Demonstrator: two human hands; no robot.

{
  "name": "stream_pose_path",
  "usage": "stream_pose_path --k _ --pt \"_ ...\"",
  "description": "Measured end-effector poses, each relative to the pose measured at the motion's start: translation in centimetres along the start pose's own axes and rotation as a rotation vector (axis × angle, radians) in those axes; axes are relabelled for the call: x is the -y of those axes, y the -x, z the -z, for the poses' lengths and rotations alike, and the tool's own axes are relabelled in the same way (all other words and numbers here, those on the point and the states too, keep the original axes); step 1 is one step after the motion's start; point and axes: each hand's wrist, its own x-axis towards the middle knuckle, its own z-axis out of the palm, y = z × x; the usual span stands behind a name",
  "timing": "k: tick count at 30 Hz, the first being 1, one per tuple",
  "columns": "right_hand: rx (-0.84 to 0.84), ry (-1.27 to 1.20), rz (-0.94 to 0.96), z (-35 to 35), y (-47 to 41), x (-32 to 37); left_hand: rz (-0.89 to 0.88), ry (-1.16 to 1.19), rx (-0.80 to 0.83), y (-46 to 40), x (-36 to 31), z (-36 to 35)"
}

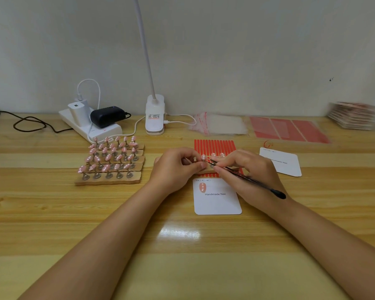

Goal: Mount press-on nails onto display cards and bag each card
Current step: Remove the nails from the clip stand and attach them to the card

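Both hands work on one wooden strip of pink nails at the middle of the worktop.

The left hand [175,167] pinches the light wooden strip [206,169]; the right hand [246,169] grips thin black tweezers [247,178] at a pink dotted nail [203,157]. The hands hide most of the red striped sheet [214,146]. A white display card [218,199] lies just before them, wooden nail racks [112,162] to the left, clear bags [220,124] near the back edge.

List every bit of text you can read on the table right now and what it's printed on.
"Handmade Nail": near display card, below one mounted pink nail.
"Handmade Nail": far display card, faint but legible.
Small checkbox row at each card's top edge: too small to read.
Sticker on the lamp base: blurred, unreadable.
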Motion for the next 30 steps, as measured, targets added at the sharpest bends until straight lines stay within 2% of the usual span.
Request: stream_pose_path --k 5,10,25,30 --pt "-0.031 -0.216 -0.223 -0.3 -0.2 0.4 0.003 -0.023 -0.007 0.1 -0.2 0.0" --pt "-0.109 -0.361 -0.326 -0.2 -0.7 0.4 -0.002 -0.031 -0.011 0.1 -0.4 0.0" --pt "-0.219 -0.365 -0.388 -0.2 -1.3 0.9 -0.002 -0.03 -0.004 0.3 -0.5 0.1" --pt "-0.362 -0.376 -0.403 1.4 -2.0 0.6 -0.005 -0.038 0.005 0.4 -0.5 0.2"
